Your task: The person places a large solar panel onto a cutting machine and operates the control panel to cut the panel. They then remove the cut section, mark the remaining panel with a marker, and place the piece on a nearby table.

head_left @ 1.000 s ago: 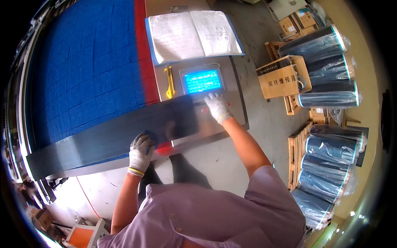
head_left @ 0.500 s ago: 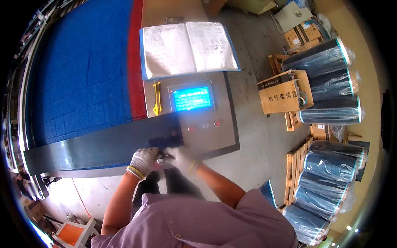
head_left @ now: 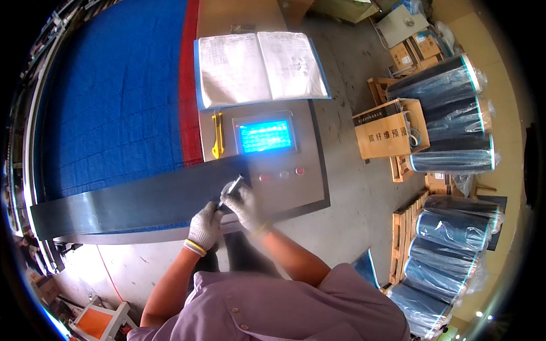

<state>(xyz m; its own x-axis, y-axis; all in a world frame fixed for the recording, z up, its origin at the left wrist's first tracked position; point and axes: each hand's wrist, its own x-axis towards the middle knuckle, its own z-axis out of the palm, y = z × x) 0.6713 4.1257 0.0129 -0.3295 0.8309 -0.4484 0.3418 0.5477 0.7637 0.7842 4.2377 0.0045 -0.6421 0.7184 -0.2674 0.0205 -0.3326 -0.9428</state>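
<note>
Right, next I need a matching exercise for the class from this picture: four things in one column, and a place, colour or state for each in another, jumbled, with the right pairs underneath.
Things
1. Slim silvery object
2. Yellow tool
3. Open book
4. Screen

Places and states
A. Lit bright blue
B. Lying on the panel, just left of the screen
C. Held in the gloved right hand
D. White pages spread, beyond the screen

Right pairs: 1-C, 2-B, 3-D, 4-A
</note>
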